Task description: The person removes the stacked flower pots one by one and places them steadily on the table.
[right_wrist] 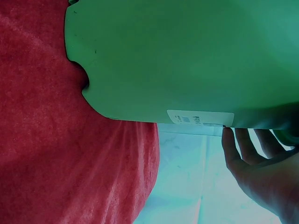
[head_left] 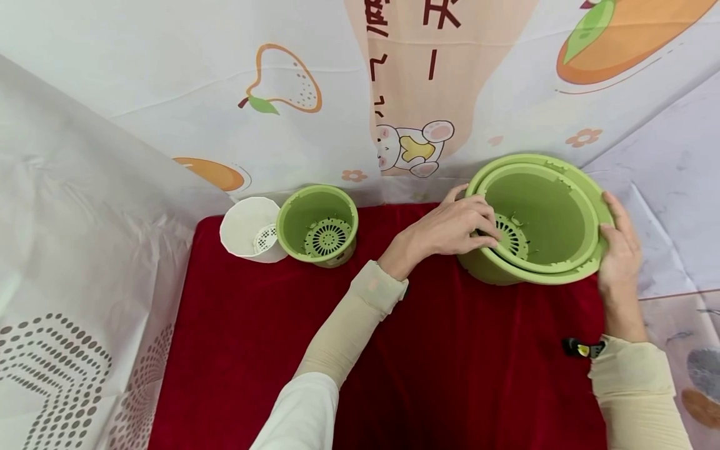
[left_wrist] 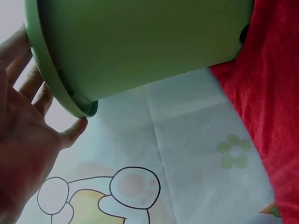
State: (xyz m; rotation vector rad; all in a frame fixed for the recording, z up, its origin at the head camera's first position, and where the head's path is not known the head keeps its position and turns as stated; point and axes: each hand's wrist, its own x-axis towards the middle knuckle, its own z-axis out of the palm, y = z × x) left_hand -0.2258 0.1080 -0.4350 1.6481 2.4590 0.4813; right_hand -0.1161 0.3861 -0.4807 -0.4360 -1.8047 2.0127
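Note:
Two green plastic flower pots stand nested at the back right. The smaller inner pot (head_left: pixel 562 212) has a slotted floor, and the larger outer pot (head_left: pixel 492 270) surrounds it. My left hand (head_left: pixel 450 226) holds the rims on the left side, its fingertips bent over the inner rim. My right hand (head_left: pixel 619 253) grips the outer pot's right rim, thumb on top. In the right wrist view its fingers (right_wrist: pixel 247 147) lie against the pot's wall, near a white label (right_wrist: pixel 201 117). The left wrist view shows fingers (left_wrist: pixel 32 81) along the rim.
A medium green pot (head_left: pixel 319 220) with a slotted floor stands at the back left, right beside a white faceted pot (head_left: pixel 247 228) with a perforated floor. Red cloth (head_left: pixel 247 337) covers the table. A printed curtain (head_left: pixel 315 144) hangs directly behind it.

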